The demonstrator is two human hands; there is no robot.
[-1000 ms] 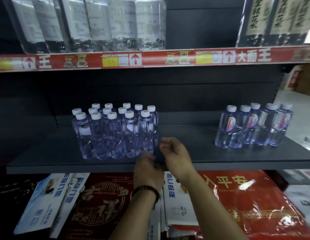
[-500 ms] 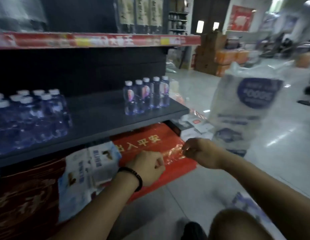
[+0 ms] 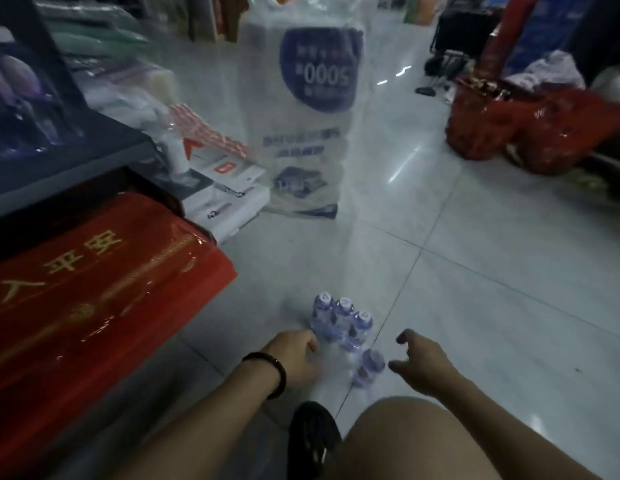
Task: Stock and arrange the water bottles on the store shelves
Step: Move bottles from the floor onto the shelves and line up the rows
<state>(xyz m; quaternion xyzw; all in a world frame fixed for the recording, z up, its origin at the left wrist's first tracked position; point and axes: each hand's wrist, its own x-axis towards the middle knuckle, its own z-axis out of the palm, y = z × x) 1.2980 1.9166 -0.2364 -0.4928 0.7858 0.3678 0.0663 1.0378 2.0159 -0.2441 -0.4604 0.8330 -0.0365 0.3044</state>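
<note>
Several small water bottles (image 3: 343, 323) are standing mostly upright on the floor (image 3: 474, 271). Left hand (image 3: 294, 355) is resting nearest, at their left, grip unclear; right hand (image 3: 419, 362) is hovering spread-fingered at their right.

Shop aisle. Dark shelf (image 3: 69, 174) at left, red wrapped packs (image 3: 94, 289) stacked beneath. Tall plastic-wrapped bale (image 3: 301, 116) and red sacks (image 3: 526, 126) stand on the pale tiled floor (image 3: 474, 271).

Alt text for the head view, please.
A person's left hand and right hand reach down toward a cluster of water bottles on the tiled floor; the right hand is open and not touching them. A dark shelf and red packaging sit at frame left, a tall printed plastic bag behind.
</note>
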